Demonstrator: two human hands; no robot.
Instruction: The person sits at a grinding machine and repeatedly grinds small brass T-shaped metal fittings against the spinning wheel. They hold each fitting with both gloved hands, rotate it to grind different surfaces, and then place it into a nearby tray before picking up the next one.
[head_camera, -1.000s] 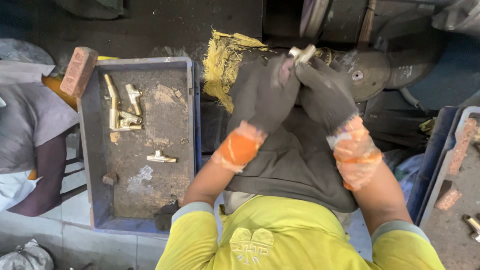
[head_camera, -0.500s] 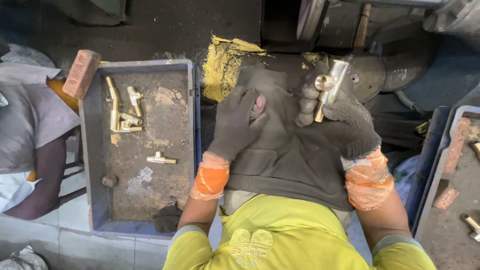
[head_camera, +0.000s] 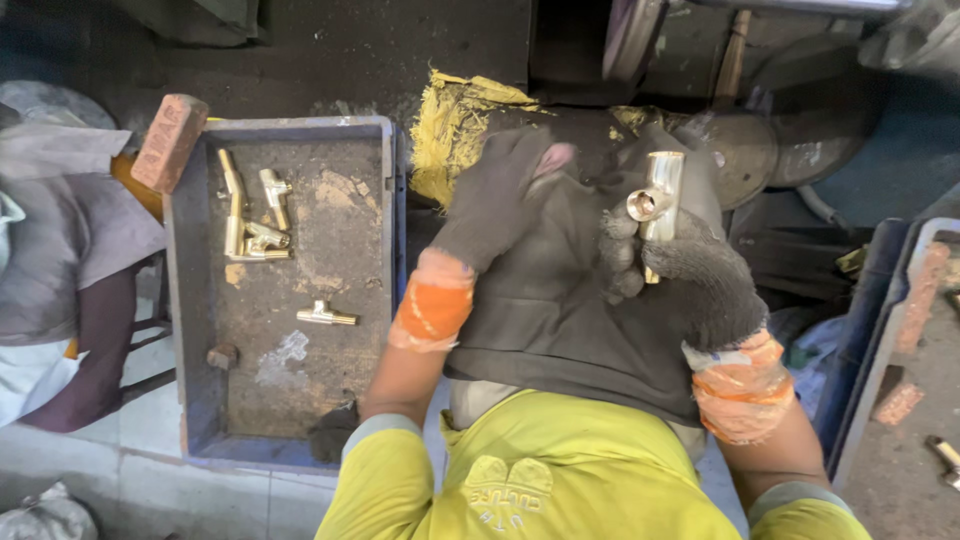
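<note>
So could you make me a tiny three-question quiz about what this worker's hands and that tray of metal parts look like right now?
1. True or false: the right hand holds a shiny brass fitting.
2. Where does the left hand rest? A) inside the blue tray B) on the dark cloth over the lap C) on the brick
3. Fill in: a reddish ____ sits on the upper left corner of the blue tray.

Key
1. True; the gloved fingers grip its lower end.
2. B; it lies flat on the dark cloth, holding nothing.
3. Brick; several brass pieces lie in the tray beside it.
</note>
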